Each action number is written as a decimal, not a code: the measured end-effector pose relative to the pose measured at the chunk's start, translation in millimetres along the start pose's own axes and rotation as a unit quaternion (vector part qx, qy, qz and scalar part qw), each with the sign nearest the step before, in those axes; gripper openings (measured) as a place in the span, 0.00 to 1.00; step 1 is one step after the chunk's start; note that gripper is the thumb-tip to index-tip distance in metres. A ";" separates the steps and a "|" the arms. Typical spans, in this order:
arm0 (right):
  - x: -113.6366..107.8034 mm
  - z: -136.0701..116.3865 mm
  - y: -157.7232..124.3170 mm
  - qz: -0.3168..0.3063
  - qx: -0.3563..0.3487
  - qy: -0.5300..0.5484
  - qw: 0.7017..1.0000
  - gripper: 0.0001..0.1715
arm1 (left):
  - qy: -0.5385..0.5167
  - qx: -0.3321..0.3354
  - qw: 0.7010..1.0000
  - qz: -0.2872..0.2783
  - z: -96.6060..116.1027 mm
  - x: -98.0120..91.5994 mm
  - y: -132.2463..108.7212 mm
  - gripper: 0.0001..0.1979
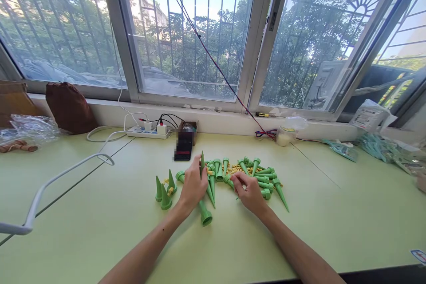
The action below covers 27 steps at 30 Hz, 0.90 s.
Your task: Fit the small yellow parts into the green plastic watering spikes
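Note:
My left hand [194,186] is closed round a green plastic spike [202,159], its pointed tip sticking up past the fingers. Under that hand lies another green spike [205,216], its open threaded end toward me. My right hand [249,193] is closed in a pinch at the near side of the pile; what its fingertips hold, if anything, is too small to make out. Around both hands lie several green spikes [280,193] with small yellow pieces [234,169] among them. Three green cones [166,199] stand on their caps at the left, with yellow pieces between them.
Behind the pile a black phone [183,146] leans on a small box. A power strip [146,132] with cables, a brown pouch [69,107] and a jar [285,136] line the sill. A white metal rod [63,173] reaches in from the left. Plastic packets [379,147] lie right.

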State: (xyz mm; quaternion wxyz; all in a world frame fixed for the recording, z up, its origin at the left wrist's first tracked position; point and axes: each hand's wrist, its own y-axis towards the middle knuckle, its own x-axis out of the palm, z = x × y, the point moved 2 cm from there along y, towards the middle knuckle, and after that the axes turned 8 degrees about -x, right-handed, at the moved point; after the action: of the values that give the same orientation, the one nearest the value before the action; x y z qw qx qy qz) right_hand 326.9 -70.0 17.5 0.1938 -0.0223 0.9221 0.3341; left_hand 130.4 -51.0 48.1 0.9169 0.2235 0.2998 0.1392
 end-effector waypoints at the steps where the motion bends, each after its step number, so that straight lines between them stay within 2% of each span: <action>1: -0.1 -0.2 0.0 -0.002 0.000 0.001 1.000 0.21 | 0.004 -0.006 1.000 -0.002 1.8 -0.9 -1.8 0.24; 4: -0.1 -0.8 0.0 -0.008 0.000 0.001 1.000 0.22 | 0.083 -0.006 0.996 -0.043 5.9 0.0 -7.5 0.37; 7: -0.2 -1.1 0.1 -0.011 -0.002 -0.001 1.000 0.21 | 0.196 0.012 0.976 -0.089 7.2 3.9 -11.5 0.39; 9: -0.3 -1.0 0.0 -0.011 -0.001 0.002 1.000 0.21 | 0.229 0.013 0.971 -0.075 7.3 4.3 -12.1 0.39; 11: -0.3 -0.8 -0.3 -0.012 0.000 0.003 1.000 0.21 | 0.249 0.009 0.968 -0.037 7.6 2.4 -11.3 0.39; 15: -0.2 -0.7 -0.9 -0.019 0.002 0.006 1.000 0.21 | 0.345 0.007 0.938 0.006 9.0 -3.9 -8.2 0.33; 19: -0.2 -0.3 -0.9 -0.018 0.000 0.006 1.000 0.21 | 0.424 -0.005 0.905 -0.022 9.6 -10.2 -4.4 0.29; 27: 1.8 0.0 -0.7 -0.020 0.004 0.005 1.000 0.23 | 0.444 -0.020 0.895 -0.048 10.1 -17.2 0.1 0.19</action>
State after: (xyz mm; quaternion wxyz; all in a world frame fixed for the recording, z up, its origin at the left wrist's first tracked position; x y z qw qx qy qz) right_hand 325.4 -70.4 16.3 0.1962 -0.0410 0.9238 0.3262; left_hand 123.2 -60.9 63.9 0.6984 0.1061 0.6830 0.1859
